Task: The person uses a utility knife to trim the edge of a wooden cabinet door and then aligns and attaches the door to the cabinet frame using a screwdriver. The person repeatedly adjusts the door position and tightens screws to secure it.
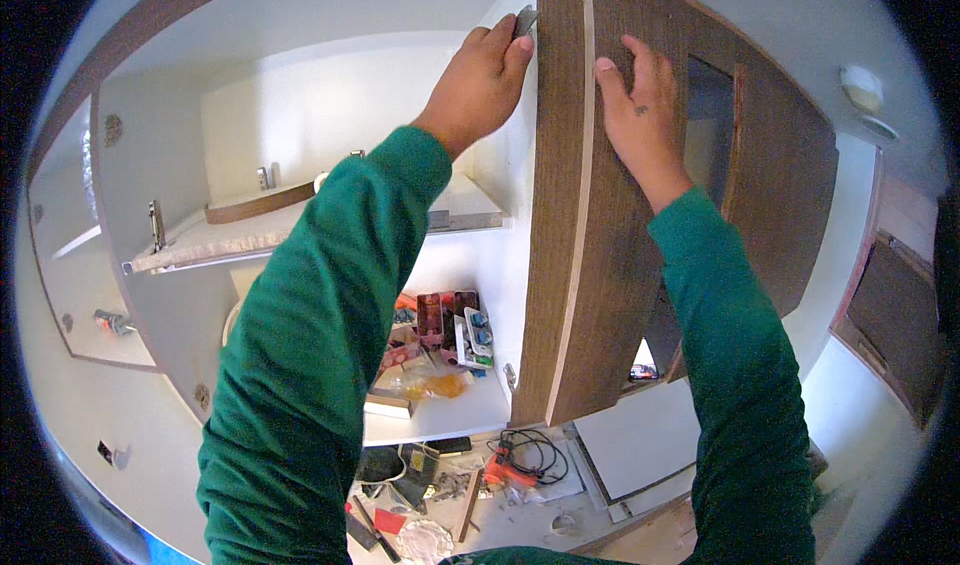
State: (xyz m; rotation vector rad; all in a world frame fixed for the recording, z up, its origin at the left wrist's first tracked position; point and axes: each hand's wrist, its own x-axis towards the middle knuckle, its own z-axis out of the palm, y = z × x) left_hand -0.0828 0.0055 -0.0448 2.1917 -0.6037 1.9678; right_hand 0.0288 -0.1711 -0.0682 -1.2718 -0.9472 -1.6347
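My left hand is raised to the upper front edge of a white cabinet side. Pinched between its thumb and fingers is a small flat grey piece, mostly hidden, so its kind does not show. The piece lies against the edge beside a dark brown wood-grain panel. A narrow pale strip runs lengthwise down that panel. To the right of the strip, my right hand is open at the panel's face, thumb and fingers apart. Whether its fingertips press on the panel I cannot tell.
Inside the white cabinet, a shelf bears a curved brown edging strip. Below it stand small bins and plastic bags. An orange corded tool and scraps lie lower down. An open cabinet door is at left.
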